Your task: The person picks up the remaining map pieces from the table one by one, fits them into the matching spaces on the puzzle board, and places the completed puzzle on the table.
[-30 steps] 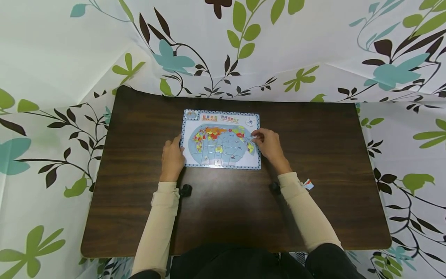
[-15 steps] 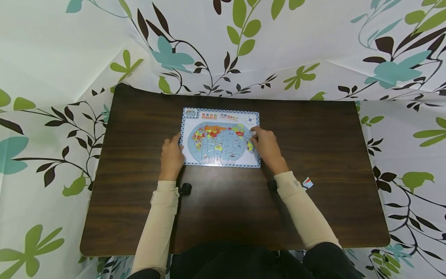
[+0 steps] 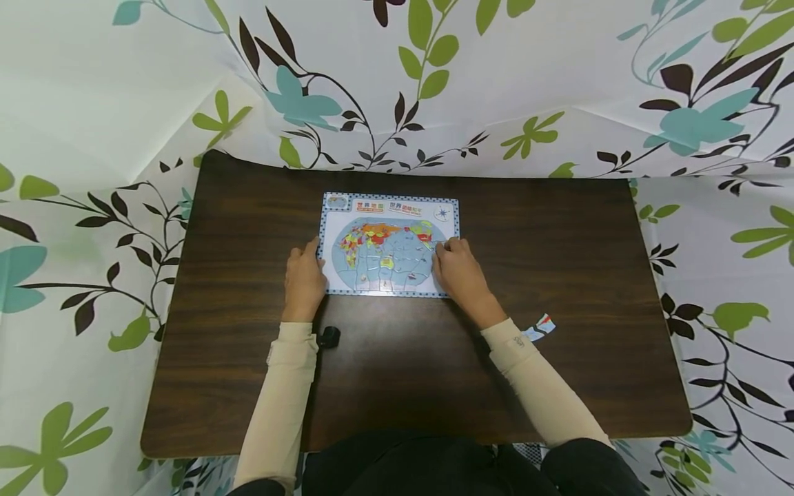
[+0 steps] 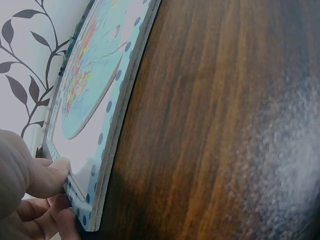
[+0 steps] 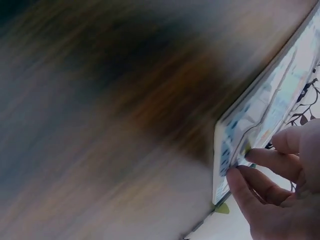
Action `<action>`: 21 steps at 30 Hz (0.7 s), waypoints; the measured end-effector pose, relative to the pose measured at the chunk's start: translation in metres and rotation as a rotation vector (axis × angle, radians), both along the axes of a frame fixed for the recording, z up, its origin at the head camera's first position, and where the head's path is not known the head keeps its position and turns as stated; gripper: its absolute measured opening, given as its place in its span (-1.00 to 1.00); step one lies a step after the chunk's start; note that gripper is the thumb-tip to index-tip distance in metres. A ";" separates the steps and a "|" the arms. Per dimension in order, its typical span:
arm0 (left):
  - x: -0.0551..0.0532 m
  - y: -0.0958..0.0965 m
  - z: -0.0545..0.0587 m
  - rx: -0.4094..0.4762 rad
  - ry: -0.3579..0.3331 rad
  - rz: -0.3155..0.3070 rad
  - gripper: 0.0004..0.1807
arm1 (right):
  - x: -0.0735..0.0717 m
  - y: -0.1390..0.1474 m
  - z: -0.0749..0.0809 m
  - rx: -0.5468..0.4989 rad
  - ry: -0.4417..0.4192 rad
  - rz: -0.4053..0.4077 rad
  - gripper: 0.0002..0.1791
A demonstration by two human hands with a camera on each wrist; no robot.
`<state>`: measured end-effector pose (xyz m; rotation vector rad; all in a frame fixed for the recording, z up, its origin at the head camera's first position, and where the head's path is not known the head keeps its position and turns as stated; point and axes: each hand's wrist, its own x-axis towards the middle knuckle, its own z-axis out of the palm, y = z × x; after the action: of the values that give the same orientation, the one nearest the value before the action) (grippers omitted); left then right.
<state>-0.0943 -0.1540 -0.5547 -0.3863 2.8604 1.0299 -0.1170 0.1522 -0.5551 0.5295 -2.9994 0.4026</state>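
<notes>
A world map jigsaw puzzle (image 3: 389,207) lies on the table, its blue-bordered board framing a coloured oval map. At the board's left edge, my left hand (image 3: 304,282) grips it; the left wrist view shows the thumb (image 4: 52,177) on top of the corner and the other fingers curled at the edge. My right hand (image 3: 462,279) is over the map's right end. In the right wrist view its bent fingertips (image 5: 235,175) touch the puzzle surface near a yellow-green patch. Whether they pinch a piece is hidden.
Loose puzzle pieces (image 3: 540,327) lie on the dark wooden table (image 3: 589,275), beside the right forearm. A small black device (image 3: 330,337) sits at the left wrist. Behind the table hangs a leaf-patterned cloth (image 3: 496,83).
My right hand has moved left and slightly down over the map, now covering its right end. More of the loose pieces shows beside the sleeve. The left hand stays at the board's edge.
</notes>
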 end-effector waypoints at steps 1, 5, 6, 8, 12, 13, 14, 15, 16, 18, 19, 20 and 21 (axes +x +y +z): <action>0.000 0.000 0.000 -0.002 0.001 -0.002 -0.46 | 0.000 0.000 0.001 -0.001 -0.009 -0.004 -0.64; -0.001 0.001 0.000 -0.013 0.005 -0.004 -0.46 | -0.002 0.002 0.006 -0.018 -0.090 -0.008 -0.62; 0.000 0.000 0.000 -0.015 0.009 -0.005 -0.47 | -0.003 0.004 0.009 -0.036 -0.123 -0.010 -0.61; 0.001 0.001 -0.001 -0.016 0.009 -0.009 -0.47 | -0.003 0.012 0.014 -0.093 -0.202 -0.039 -0.58; 0.002 0.000 -0.001 -0.011 0.024 -0.012 -0.47 | 0.002 0.038 0.034 -0.277 -0.279 -0.174 -0.51; 0.002 0.000 -0.001 -0.010 0.024 -0.013 -0.47 | 0.006 0.048 0.040 -0.314 -0.281 -0.219 -0.48; 0.002 0.000 -0.002 -0.008 0.028 -0.014 -0.47 | 0.010 0.060 0.043 -0.342 -0.278 -0.262 -0.45; 0.001 0.000 -0.002 -0.005 0.027 -0.016 -0.47 | 0.017 0.073 0.047 -0.354 -0.278 -0.306 -0.42; 0.001 0.001 -0.001 -0.002 0.025 -0.018 -0.47 | 0.026 0.086 0.050 -0.352 -0.283 -0.355 -0.40; 0.000 0.001 -0.002 0.000 0.024 -0.019 -0.47 | 0.048 0.112 0.050 -0.319 -0.295 -0.445 -0.34; 0.000 0.000 -0.002 0.000 0.022 -0.020 -0.46 | 0.061 0.123 0.048 -0.300 -0.304 -0.492 -0.33; 0.000 0.000 -0.001 0.001 0.021 -0.021 -0.46 | 0.074 0.134 0.044 -0.273 -0.306 -0.535 -0.32; 0.000 -0.001 0.000 -0.003 0.022 -0.022 -0.46 | 0.088 0.142 0.040 -0.247 -0.304 -0.577 -0.31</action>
<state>-0.0942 -0.1546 -0.5547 -0.3448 2.8789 1.0334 -0.0290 0.2941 -0.5147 -0.4476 -3.1103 0.8370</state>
